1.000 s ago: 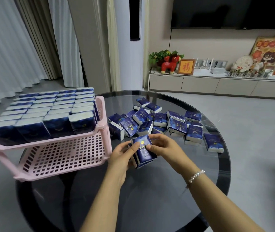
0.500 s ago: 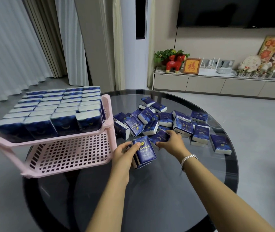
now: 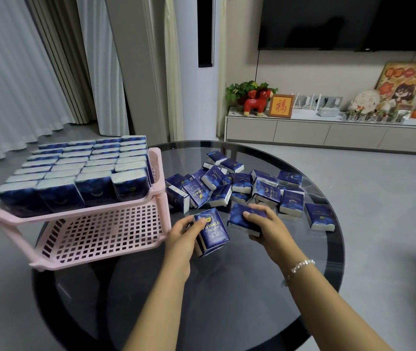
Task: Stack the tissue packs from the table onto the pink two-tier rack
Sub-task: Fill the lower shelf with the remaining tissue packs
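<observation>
Since half a second ago, the right hand [image 3: 265, 224] is pulling back from the pile, now gripping a pack [image 3: 241, 219] between thumb and fingers. Just beside it, the left hand [image 3: 184, 231] is clasping a small stack [image 3: 213, 231] over the table [image 3: 227, 287]. More packs [image 3: 242, 184] are lying loose beyond. At left, the rack [image 3: 88, 236] is standing with its top tier full and lower tier bare.

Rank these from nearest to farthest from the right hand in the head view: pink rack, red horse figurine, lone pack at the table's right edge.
1. Lone pack, just right of the right hand.
2. Pink rack, across to the left.
3. Red horse figurine, on the far cabinet.
</observation>
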A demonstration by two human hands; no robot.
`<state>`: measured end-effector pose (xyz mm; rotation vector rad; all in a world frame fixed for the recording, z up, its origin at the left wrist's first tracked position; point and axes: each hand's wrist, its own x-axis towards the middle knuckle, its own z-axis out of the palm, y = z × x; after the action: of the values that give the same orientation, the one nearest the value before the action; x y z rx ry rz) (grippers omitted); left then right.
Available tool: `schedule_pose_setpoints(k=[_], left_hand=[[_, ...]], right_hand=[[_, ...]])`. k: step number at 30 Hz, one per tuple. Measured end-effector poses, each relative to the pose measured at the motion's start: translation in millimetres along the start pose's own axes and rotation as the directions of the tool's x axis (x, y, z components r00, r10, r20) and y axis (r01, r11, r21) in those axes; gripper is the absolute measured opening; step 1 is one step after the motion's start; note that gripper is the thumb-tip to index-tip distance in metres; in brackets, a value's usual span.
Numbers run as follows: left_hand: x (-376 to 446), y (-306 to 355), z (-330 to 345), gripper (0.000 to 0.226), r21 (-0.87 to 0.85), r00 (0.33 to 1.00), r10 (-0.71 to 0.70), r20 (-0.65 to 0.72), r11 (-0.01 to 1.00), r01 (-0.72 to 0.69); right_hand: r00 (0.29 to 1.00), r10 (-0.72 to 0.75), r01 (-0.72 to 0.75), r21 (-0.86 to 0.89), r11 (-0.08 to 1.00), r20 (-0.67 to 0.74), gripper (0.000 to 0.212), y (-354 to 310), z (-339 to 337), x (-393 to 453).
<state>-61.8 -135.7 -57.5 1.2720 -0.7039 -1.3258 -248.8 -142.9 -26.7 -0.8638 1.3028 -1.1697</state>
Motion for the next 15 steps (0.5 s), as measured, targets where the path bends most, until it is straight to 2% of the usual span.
schedule_pose_setpoints(k=[3, 5, 10, 15], left_hand=[[-6, 0, 2, 0.033, 0.016, 1.0, 0.008, 0.014, 1.0, -0.009], [-12, 0, 2, 0.032, 0.026, 1.0, 0.019, 0.024, 0.999, -0.02], [-33, 4, -3, 0.03, -0.002, 0.997, 0.061, 0.05, 0.998, -0.061], [-59, 12, -19, 0.023, 0.011, 0.992, 0.099, 0.083, 0.995, -0.1]], right_hand=[[1.0, -0.016, 0.019, 0.177, 0.984, -0.018, 0.006, 0, 9, -21], [0.999, -0.04, 0.044, 0.226, 0.973, -0.023, 0.004, 1, 19, -34], [0.994, -0.11, 0.113, 0.179, 0.977, -0.027, 0.008, 12, 43, -56], [0.99, -0.137, 0.131, 0.138, 0.982, 0.032, 0.017, 22, 56, -73]])
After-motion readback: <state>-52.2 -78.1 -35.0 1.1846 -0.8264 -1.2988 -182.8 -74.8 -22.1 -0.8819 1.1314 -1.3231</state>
